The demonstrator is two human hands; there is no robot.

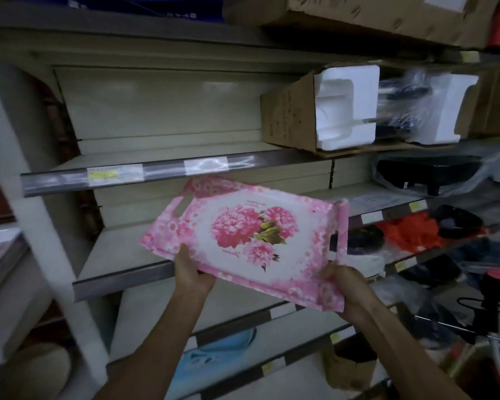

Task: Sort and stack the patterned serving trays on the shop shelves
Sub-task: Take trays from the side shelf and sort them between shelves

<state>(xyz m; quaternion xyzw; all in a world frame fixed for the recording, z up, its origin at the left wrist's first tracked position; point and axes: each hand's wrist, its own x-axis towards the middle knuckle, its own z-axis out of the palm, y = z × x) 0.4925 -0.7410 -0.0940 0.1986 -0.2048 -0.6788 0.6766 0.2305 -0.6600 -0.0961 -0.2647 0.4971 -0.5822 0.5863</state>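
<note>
Pink floral serving tray [254, 241], white in the middle with a cluster of large pink blooms, is held up in the air in front of a beige metal shelf unit, tilted with its far edge higher and its face toward the camera. It is level with the bare middle shelf [122, 255] beyond the fingers, touching no shelf that I can see. A slot handle is cut into its far left end, and its right end wall stands upright.

Above the fingers, an upper shelf [139, 171] carries price labels along its front rail, and to the right of it an open cardboard box [289, 116] shows white foam packing. Right of the hands, the shelves hold dark pans and bagged goods. Below the wrists a light blue item [214, 353] lies on a lower shelf.

Both bare forearms reach up from the bottom of the view. The left hand [192, 269] grips the tray's near edge, thumb on top, fingers curled beneath. The right hand [350, 287] clasps the near right corner the same way.

The fingers under the tray are hidden. The small script printed on the tray is too blurred to read, and the room is dim.
</note>
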